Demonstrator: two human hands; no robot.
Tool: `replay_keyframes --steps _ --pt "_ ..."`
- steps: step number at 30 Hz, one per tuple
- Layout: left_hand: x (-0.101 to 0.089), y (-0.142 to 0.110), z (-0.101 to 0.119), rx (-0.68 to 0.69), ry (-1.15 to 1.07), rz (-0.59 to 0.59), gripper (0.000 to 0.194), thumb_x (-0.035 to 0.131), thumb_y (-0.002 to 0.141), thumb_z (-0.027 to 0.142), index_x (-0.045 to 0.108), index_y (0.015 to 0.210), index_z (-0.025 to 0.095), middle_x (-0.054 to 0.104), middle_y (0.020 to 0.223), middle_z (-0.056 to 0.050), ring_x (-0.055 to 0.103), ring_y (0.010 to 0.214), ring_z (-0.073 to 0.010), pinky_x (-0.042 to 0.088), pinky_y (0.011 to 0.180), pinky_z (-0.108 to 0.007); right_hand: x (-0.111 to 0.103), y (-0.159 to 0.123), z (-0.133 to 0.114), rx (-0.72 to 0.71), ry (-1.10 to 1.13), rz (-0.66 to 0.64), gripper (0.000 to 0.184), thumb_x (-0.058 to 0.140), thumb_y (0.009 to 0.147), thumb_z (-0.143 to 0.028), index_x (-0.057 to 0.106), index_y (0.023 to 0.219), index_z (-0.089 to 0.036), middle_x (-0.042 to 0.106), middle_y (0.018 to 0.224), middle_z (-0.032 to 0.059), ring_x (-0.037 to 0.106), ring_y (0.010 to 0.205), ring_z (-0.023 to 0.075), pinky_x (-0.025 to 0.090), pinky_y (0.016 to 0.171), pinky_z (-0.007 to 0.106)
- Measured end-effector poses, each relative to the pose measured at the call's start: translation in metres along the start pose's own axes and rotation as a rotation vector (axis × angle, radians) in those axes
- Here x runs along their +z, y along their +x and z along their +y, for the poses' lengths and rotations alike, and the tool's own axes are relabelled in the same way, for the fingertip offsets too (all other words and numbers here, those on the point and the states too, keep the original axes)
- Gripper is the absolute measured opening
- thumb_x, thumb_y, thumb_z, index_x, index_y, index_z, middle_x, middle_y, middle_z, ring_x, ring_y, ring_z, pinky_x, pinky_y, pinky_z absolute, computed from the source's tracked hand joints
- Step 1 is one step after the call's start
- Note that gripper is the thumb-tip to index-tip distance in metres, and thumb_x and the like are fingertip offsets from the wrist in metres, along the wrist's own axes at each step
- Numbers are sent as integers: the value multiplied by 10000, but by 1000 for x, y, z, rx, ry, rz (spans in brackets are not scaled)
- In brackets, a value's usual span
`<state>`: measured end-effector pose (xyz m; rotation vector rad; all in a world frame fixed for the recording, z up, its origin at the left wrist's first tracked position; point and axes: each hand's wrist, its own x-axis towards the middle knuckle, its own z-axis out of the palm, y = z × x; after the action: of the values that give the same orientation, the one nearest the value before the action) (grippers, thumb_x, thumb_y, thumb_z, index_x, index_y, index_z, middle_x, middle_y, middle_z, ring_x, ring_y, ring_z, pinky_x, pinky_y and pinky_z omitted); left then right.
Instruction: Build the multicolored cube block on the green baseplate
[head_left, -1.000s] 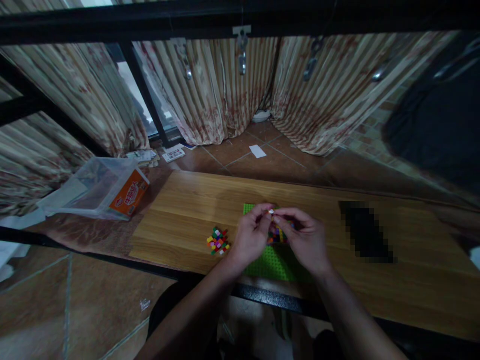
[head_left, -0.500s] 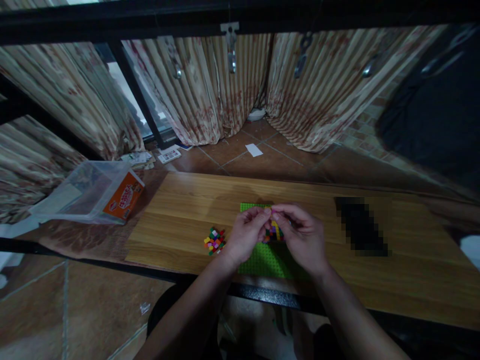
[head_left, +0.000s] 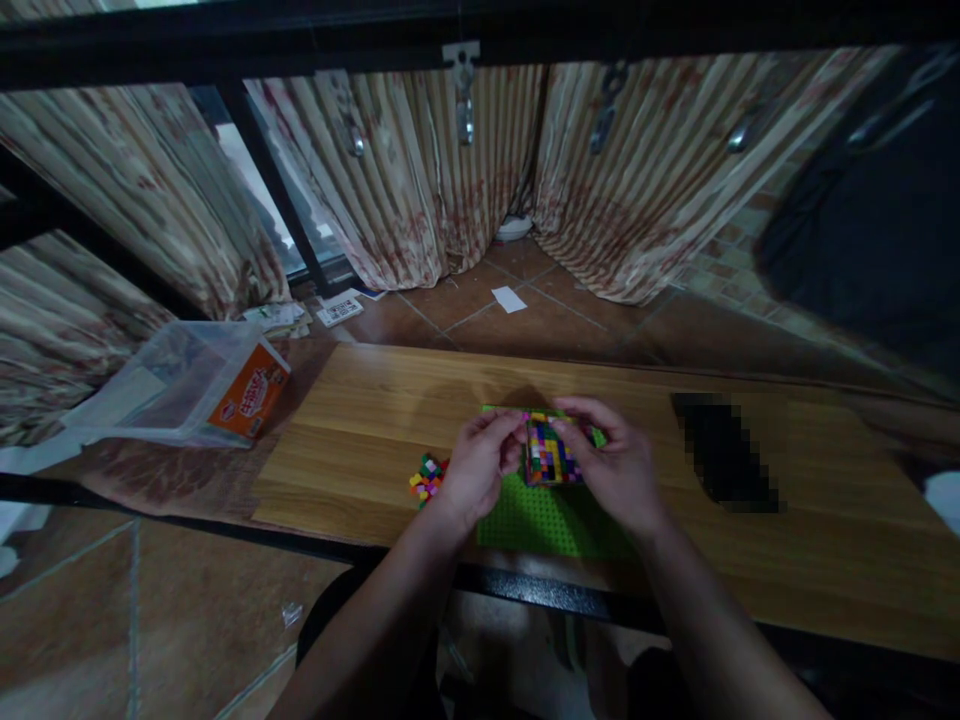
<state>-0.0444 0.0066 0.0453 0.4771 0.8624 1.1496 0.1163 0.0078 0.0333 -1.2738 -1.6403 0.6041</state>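
A green studded baseplate [head_left: 544,520] lies on the wooden tabletop [head_left: 360,430]. A square patch of small multicoloured bricks [head_left: 551,455] is built on its far part. My left hand [head_left: 476,470] sits at the patch's left edge, fingers curled with the tips pinched at its top corner. My right hand [head_left: 619,460] curves round the patch's right and far sides, fingertips on its top edge. Whether either hand holds a brick is hidden. A small heap of loose coloured bricks [head_left: 425,480] lies just left of my left hand.
A clear plastic box with an orange label [head_left: 202,385] lies tipped at the table's left end. A dark blurred-out object [head_left: 724,455] rests right of my hands. Striped curtains [head_left: 420,180], a black metal frame and a tiled floor lie beyond.
Both hands have come down from a raised pinch above the plate and spread apart onto the sides of the brick patch, which now shows between them.
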Motion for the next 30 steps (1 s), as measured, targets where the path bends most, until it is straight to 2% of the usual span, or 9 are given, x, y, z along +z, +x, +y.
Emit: replay_keyframes --steps 3,5,8,13,18,30 --pt "-4 6 2 32 24 161 163 699 693 220 564 669 132 558 594 25 436 459 -33 282 430 -161 -3 6 11 -26 -142 -20 243 551 916 -326 698 1079 -224 692 1041 71 633 989 217 486 902 410" --pt "-5 8 1 18 47 193 111 665 701 187 572 675 133 573 605 16 464 472 -44 316 446 -168 -2 8 16 -49 -174 -70 262 513 936 -319 697 1097 -224 689 1058 79 622 1008 223 484 904 418" --pt "-4 7 -4 -7 103 163 44 631 698 150 627 733 123 587 616 10 487 485 -52 340 465 -178 5 8 19 -101 -217 -120 272 487 949 -302 704 1103 -242 689 1072 72 606 1032 229 477 922 427" --pt "0 5 -10 11 262 125 256 599 702 144 713 928 101 565 574 23 426 444 -56 298 440 -194 13 5 20 -158 -335 -133 287 472 961 -278 722 1098 -242 686 1095 82 596 1039 242 479 919 434" --pt "-2 6 -14 29 400 97 429 559 715 151 696 1116 82 494 508 56 312 391 -53 238 407 -206 14 2 18 -194 -430 -155 311 458 965 -239 702 1159 -234 693 1102 89 593 1029 247 478 916 437" --pt "-8 10 -18 78 512 88 433 556 728 200 697 1124 94 463 492 69 292 390 -57 236 406 -201 16 3 13 -147 -455 -208 356 418 959 -160 681 1192 -216 699 1091 82 590 1009 235 454 925 404"
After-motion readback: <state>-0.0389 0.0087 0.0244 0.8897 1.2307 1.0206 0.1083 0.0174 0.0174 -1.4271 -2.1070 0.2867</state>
